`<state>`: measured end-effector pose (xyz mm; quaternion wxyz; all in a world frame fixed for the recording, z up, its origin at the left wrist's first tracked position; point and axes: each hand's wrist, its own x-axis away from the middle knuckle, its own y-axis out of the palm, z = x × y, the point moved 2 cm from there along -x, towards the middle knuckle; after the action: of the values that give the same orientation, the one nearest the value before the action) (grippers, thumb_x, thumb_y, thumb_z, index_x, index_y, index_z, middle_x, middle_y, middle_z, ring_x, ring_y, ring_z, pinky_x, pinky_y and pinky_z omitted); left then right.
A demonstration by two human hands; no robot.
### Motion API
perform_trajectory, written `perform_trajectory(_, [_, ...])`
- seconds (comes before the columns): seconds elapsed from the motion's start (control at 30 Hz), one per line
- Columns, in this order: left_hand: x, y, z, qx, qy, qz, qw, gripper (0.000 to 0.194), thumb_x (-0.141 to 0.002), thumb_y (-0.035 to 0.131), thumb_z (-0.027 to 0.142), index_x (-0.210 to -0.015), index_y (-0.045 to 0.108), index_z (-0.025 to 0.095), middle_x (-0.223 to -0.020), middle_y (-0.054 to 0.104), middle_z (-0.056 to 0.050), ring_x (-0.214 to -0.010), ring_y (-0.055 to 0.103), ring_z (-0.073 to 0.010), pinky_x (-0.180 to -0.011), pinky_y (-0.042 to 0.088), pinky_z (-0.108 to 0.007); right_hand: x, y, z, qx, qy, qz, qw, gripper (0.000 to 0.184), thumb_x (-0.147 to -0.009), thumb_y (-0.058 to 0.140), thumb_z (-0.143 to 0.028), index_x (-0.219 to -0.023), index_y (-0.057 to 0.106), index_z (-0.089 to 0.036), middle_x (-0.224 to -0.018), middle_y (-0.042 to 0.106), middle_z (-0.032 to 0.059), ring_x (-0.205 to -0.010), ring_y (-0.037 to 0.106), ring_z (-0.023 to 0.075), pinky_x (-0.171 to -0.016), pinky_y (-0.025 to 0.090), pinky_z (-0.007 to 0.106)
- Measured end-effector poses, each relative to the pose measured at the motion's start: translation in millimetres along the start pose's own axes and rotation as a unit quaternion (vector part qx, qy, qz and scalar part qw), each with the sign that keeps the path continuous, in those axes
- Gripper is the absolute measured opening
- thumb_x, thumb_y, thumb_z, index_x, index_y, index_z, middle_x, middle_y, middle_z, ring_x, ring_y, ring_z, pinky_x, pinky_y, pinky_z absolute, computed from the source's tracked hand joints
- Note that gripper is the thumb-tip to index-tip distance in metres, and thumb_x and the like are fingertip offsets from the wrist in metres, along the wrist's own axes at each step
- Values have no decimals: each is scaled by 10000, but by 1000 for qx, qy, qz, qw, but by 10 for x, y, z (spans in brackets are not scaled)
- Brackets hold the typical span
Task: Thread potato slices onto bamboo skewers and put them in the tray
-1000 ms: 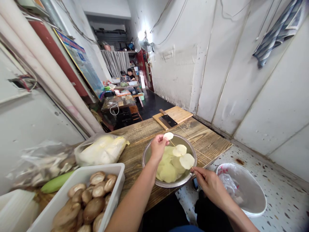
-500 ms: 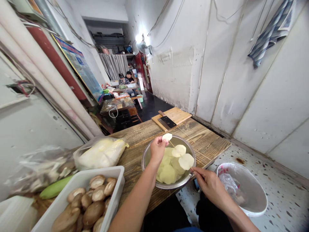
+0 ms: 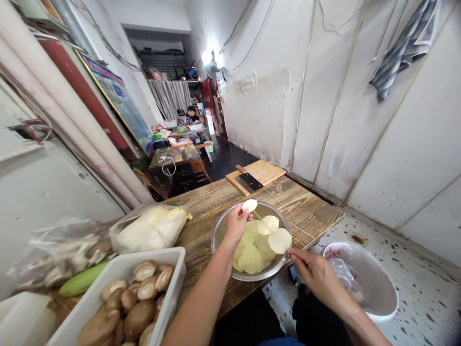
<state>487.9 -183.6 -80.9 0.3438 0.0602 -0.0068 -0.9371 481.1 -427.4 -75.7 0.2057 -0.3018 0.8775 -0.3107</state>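
Observation:
A metal bowl (image 3: 215,236) of pale potato slices (image 3: 249,259) stands at the near edge of the wooden table. Above it, my left hand (image 3: 236,222) pinches one potato slice (image 3: 249,205) at the far tip of a thin bamboo skewer (image 3: 258,215). Two more slices (image 3: 279,241) are threaded along the skewer, between my hands. My right hand (image 3: 312,269) is closed on the skewer's near end, just right of the bowl's rim. Its thumb and forefinger grip the stick.
A cleaver (image 3: 249,181) lies on a cutting board (image 3: 267,172) behind the bowl. Loose skewers (image 3: 300,231) rest at right. At left are a white bin of mushrooms (image 3: 139,319), a bagged pale food (image 3: 151,229) and a green vegetable (image 3: 82,279). A lined bucket (image 3: 382,293) stands on the floor.
Both hands and the skewer have shifted very slightly to the right. The grips and the slices on the stick look the same.

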Motion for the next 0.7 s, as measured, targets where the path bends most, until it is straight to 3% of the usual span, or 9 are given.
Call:
perform_trajectory(0.47, [21, 1, 17, -24, 20, -50, 998, 144, -700, 665, 217, -823, 667, 144, -623, 637, -26, -559, 578, -124, -575, 443, -215, -24, 26, 68, -1, -10, 17, 1000, 358, -921, 374, -310, -984, 703, -184, -911, 746, 78, -843, 700, 233, -743, 535, 300])
perform_trajectory(0.7, [52, 6, 71, -66, 49, -6, 997, 166, -733, 645, 272, -861, 663, 167, -675, 659, -31, -596, 594, -135, -588, 452, -222, -21, 18, 18, 1, -14, 9, 1000, 358, -918, 378, -300, -1021, 700, -182, -943, 745, 79, -872, 701, 230, -777, 535, 300])
